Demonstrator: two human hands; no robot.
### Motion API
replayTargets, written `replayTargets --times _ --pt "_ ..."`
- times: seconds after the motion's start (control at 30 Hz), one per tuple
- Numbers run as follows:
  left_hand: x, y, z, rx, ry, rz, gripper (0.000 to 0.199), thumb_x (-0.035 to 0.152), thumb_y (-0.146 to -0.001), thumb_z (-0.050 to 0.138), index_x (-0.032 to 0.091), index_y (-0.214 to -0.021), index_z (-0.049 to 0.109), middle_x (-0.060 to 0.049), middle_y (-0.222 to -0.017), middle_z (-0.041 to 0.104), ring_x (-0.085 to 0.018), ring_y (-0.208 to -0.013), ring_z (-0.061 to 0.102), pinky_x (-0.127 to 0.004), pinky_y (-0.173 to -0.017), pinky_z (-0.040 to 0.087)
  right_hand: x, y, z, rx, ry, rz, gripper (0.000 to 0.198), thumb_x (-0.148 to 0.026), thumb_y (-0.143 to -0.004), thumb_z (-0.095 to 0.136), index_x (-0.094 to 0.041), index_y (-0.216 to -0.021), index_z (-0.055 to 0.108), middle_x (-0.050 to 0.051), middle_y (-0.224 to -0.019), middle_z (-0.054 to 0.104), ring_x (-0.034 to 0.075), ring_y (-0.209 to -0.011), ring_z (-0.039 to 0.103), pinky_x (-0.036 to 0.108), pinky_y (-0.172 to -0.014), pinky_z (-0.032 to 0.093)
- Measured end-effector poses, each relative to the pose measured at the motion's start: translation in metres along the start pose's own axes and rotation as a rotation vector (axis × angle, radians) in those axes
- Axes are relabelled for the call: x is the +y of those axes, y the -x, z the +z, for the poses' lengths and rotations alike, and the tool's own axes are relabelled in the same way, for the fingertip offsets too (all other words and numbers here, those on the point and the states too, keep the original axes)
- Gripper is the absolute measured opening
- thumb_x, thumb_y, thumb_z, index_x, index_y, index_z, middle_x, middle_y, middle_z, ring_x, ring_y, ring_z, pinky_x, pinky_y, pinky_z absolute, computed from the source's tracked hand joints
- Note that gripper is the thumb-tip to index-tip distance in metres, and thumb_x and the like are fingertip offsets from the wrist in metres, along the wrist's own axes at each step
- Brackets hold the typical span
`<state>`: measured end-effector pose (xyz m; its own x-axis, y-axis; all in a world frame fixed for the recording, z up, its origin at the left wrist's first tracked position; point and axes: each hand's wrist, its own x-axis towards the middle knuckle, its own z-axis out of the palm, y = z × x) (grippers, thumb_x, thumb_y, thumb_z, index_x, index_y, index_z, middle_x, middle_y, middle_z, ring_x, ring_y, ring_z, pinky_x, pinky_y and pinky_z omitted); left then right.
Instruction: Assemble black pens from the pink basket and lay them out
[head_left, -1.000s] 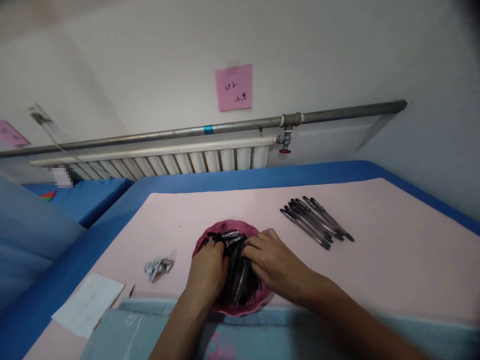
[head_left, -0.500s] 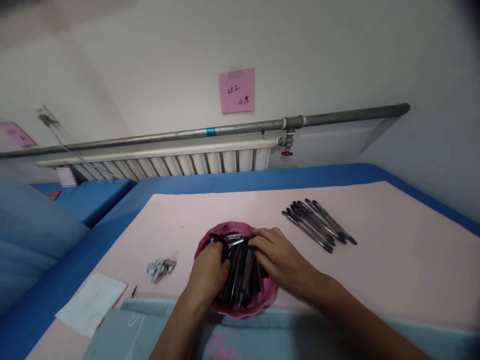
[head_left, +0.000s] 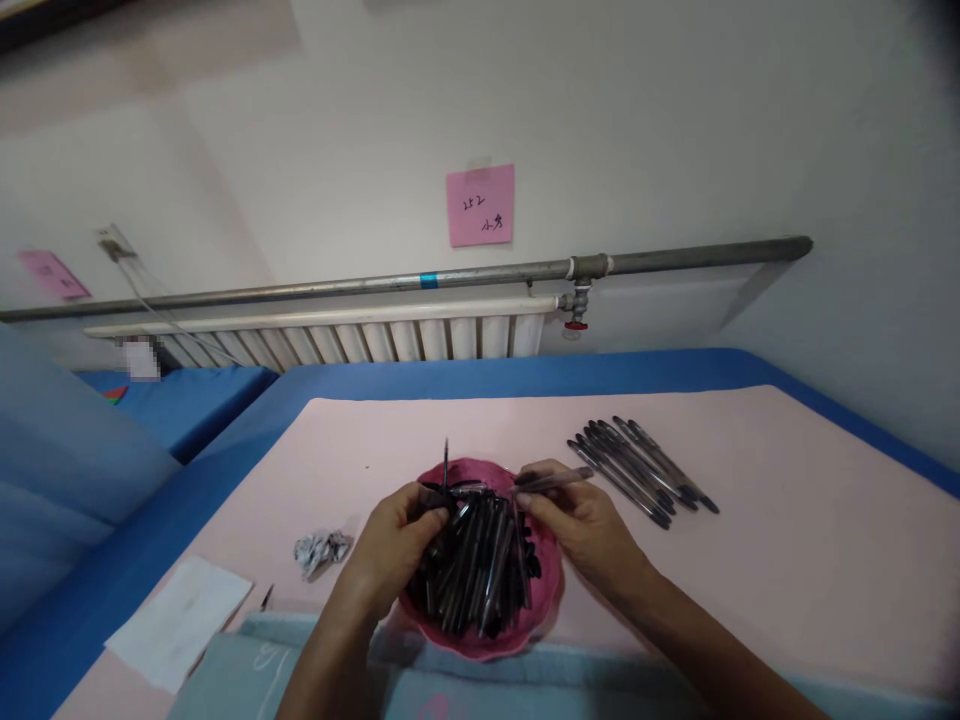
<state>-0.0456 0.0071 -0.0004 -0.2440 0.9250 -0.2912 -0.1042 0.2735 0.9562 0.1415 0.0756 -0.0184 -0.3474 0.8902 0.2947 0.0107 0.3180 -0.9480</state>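
A pink scalloped bowl (head_left: 551,610) holds a heap of black pen parts and clear pen barrels (head_left: 480,570). Over its left rim, my left hand (head_left: 397,535) is closed, thumb against fingers, on a thin dark pen piece (head_left: 446,462) that points straight up. At the bowl's right side my right hand (head_left: 581,520) pinches a clear-barrelled pen (head_left: 562,479), lying nearly level across the fingers. To the right, several clear pens with black ends (head_left: 641,465) lie side by side in a slanted row on the pink sheet (head_left: 780,560).
Crumpled grey-white paper (head_left: 321,552) lies left of the bowl. Farther left are a white sheet (head_left: 180,620) and a small dark pointed piece (head_left: 267,598). Light blue cloth (head_left: 247,665) covers the near edge. A radiator (head_left: 405,340) and a pipe (head_left: 337,288) run along the wall behind.
Both hands have risen out of the pen heap. The left now holds a thin dark piece upright, and the right holds a clear pen. The view has tilted slightly upward.
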Motion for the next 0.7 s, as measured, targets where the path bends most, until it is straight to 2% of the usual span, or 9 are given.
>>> replayTargets --times 0.07,0.13,0.23,0.33,0.7 --pt "0.003 0.002 0.004 -0.063 0.125 -0.046 0.005 0.019 -0.068 0.062 0.016 -0.07 0.059 0.002 -0.055 0.059 -0.008 -0.048 0.05 -0.019 -0.049 0.037 -0.005 0.002 0.002 0.035 -0.078 0.054 0.009 -0.025 -0.07 0.062 -0.02 -0.078 0.06 -0.001 -0.074 0.06 0.014 -0.071 0.057 0.026 -0.068 0.046" --pt "0.005 0.004 0.009 -0.087 0.233 -0.071 0.007 0.018 -0.068 0.062 0.015 -0.074 0.058 0.0 -0.061 0.063 -0.009 -0.051 0.056 -0.018 -0.048 0.04 -0.011 0.005 0.004 0.044 -0.149 0.086 0.01 -0.024 -0.068 0.064 -0.02 -0.076 0.059 -0.002 -0.072 0.059 0.013 -0.07 0.057 0.025 -0.067 0.046" --pt "0.008 0.005 0.017 -0.073 0.422 -0.093 0.012 0.013 -0.066 0.064 0.015 -0.075 0.057 -0.003 -0.072 0.067 -0.013 -0.063 0.063 -0.021 -0.054 0.047 -0.018 0.011 0.009 0.008 -0.216 0.088 0.01 -0.024 -0.069 0.065 -0.02 -0.076 0.061 -0.001 -0.074 0.06 0.013 -0.072 0.057 0.024 -0.068 0.046" --pt "0.008 0.005 0.022 -0.038 0.547 -0.106 0.013 0.01 -0.066 0.064 0.015 -0.073 0.054 -0.004 -0.073 0.069 -0.015 -0.067 0.066 -0.023 -0.057 0.051 -0.02 0.015 0.013 -0.008 -0.244 0.054 0.01 -0.023 -0.069 0.066 -0.02 -0.078 0.062 -0.001 -0.075 0.062 0.013 -0.074 0.058 0.025 -0.069 0.046" --pt "0.005 0.002 0.024 0.024 0.704 -0.12 0.008 0.008 -0.07 0.061 0.014 -0.072 0.056 -0.007 -0.071 0.069 -0.017 -0.069 0.067 -0.025 -0.06 0.053 -0.019 0.015 0.015 0.051 -0.295 0.051 0.01 -0.022 -0.07 0.066 -0.022 -0.079 0.062 -0.002 -0.077 0.063 0.013 -0.075 0.058 0.024 -0.07 0.047"
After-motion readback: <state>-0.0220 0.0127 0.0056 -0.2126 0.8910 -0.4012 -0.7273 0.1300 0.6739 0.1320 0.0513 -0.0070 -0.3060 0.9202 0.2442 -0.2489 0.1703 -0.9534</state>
